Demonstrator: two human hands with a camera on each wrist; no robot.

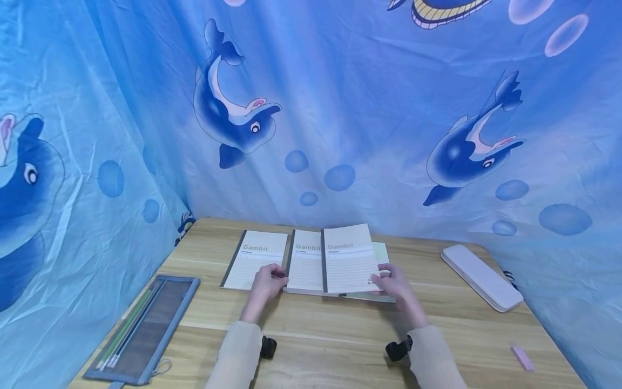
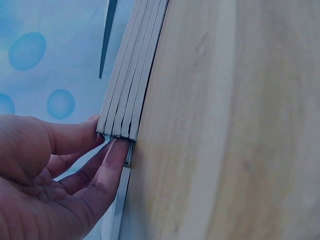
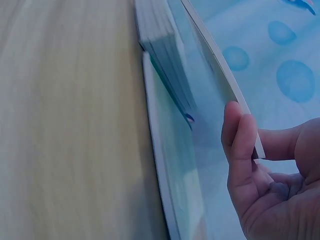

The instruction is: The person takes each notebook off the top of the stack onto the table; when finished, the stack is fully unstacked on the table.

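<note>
My right hand (image 1: pixel 392 282) pinches the lower right corner of a cream Gambit notebook (image 1: pixel 349 265), thumb on one face and fingers on the other. In the right wrist view, this notebook (image 3: pixel 215 55) tilts up above a stack of notebooks (image 3: pixel 162 42) and a pale green notebook (image 3: pixel 172 145). My left hand (image 1: pixel 267 283) touches the stack (image 1: pixel 305 267) at its lower left, by the dark spine. In the left wrist view, thumb and fingertips rest against the stack's (image 2: pixel 132 75) end, fingers fairly straight. Another Gambit notebook (image 1: pixel 262 251) lies just left of the stack, partly under my left hand.
A mesh zip pouch (image 1: pixel 155 319) with pencils lies on the wooden table (image 1: pixel 311 335) at the left. Toward the right edge are a white case (image 1: pixel 481 275) and a small pink block (image 1: pixel 522 358). A blue dolphin-print curtain (image 1: pixel 340 124) hangs behind and beside the table.
</note>
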